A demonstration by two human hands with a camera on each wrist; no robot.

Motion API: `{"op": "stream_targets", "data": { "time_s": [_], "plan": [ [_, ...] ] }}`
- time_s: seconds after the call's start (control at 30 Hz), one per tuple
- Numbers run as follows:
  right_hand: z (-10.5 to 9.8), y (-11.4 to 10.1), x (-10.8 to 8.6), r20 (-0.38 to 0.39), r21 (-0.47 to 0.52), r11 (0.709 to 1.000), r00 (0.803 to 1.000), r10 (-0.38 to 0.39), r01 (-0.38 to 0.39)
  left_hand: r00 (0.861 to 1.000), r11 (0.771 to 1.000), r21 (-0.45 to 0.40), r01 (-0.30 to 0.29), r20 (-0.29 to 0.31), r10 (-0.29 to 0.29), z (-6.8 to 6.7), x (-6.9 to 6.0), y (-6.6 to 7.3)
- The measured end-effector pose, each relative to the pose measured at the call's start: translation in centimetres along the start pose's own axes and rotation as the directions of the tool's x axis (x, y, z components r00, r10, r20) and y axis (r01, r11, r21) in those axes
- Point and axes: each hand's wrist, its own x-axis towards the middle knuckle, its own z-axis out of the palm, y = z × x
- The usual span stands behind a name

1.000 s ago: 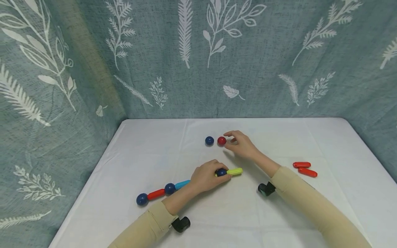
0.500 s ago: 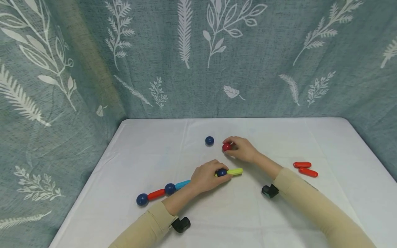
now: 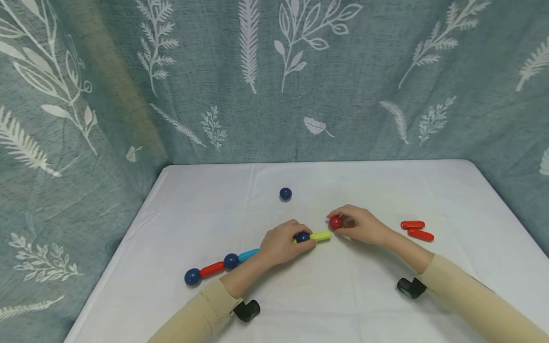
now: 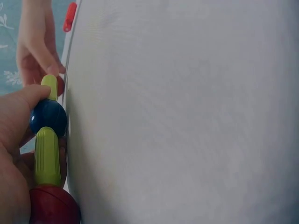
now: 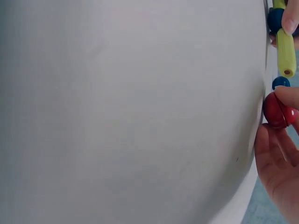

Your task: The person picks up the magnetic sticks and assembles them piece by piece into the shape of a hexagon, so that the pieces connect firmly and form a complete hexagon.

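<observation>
My left hand [image 3: 280, 244] grips a chain of balls and rods near its right end, fingers and thumb around a dark blue ball [image 3: 302, 237]. A yellow-green rod [image 3: 320, 236] sticks out to the right of that ball. Left of the hand run a light blue rod [image 3: 249, 255], a blue ball [image 3: 231, 261], a red rod [image 3: 212, 269] and an end blue ball [image 3: 192, 277]. Another yellow-green rod [image 4: 47, 158] and a red ball [image 4: 53, 205] show in the left wrist view. My right hand [image 3: 362, 226] pinches a loose red ball [image 3: 336, 222] close to the rod's free end, apart from it.
One loose blue ball [image 3: 285, 194] lies toward the back of the white-covered table [image 3: 206, 200]. Two red rods [image 3: 412, 224] lie side by side at the right. A patterned blue-green curtain [image 3: 266, 119] hangs behind the table. Black wrist cameras [image 3: 247, 310] hang under both sleeves.
My right hand has taken hold of the red ball beside the blue one and brought it right and nearer, toward the rod's end. The left hand stays on the chain.
</observation>
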Motion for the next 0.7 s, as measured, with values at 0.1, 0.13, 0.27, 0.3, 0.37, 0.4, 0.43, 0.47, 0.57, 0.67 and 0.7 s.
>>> {"op": "stream_targets", "data": {
  "time_s": [0.1, 0.13, 0.27, 0.3, 0.37, 0.4, 0.43, 0.47, 0.57, 0.67, 0.7],
  "plan": [
    [0.0, 0.0, -0.7, 0.017, 0.024, 1.000, 1.000, -0.006, 0.005, 1.000, 1.000, -0.004, 0.003, 0.000, -0.003, 0.0, 0.0, 0.0],
    [0.1, -0.1, -0.8, 0.022, 0.033, 0.999, 1.000, -0.007, 0.006, 1.000, 1.000, -0.002, 0.003, -0.001, -0.003, 0.0, 0.0, 0.0],
    [0.2, -0.1, -1.3, 0.030, 0.042, 0.999, 0.999, -0.031, 0.029, 1.000, 1.000, 0.004, -0.003, -0.005, 0.003, 0.1, 0.0, -0.1],
    [0.3, -0.1, -1.4, 0.030, 0.040, 0.999, 0.999, -0.035, 0.034, 1.000, 1.000, 0.005, -0.005, -0.007, 0.005, 0.1, 0.0, -0.1],
    [0.4, -0.1, -1.5, 0.032, 0.035, 0.999, 0.999, -0.038, 0.037, 1.000, 1.000, 0.006, -0.007, -0.009, 0.007, 0.1, 0.0, -0.1],
    [0.5, 0.0, -1.5, 0.033, 0.033, 0.999, 0.999, -0.039, 0.038, 1.000, 1.000, 0.008, -0.005, -0.010, 0.005, 0.1, -0.1, -0.1],
    [0.5, 0.0, -1.6, 0.035, 0.034, 0.999, 0.999, -0.038, 0.037, 1.000, 1.000, 0.009, -0.003, -0.010, 0.003, 0.1, -0.1, -0.1],
    [0.6, 0.0, -1.6, 0.035, 0.034, 0.999, 0.999, -0.038, 0.036, 1.000, 1.000, 0.011, -0.001, -0.009, 0.001, 0.1, -0.1, 0.0],
    [0.6, 0.0, -1.6, 0.036, 0.039, 0.999, 0.999, -0.038, 0.037, 1.000, 1.000, 0.014, 0.003, -0.008, -0.003, 0.0, -0.1, 0.0],
    [0.6, -0.1, -1.6, 0.037, 0.043, 0.998, 0.999, -0.040, 0.038, 1.000, 1.000, 0.013, 0.004, -0.006, -0.004, 0.0, -0.1, 0.1],
    [0.6, -0.1, -1.7, 0.038, 0.043, 0.998, 0.998, -0.040, 0.039, 1.000, 1.000, 0.012, 0.006, -0.006, -0.006, -0.1, -0.1, 0.1]
  ]
}}
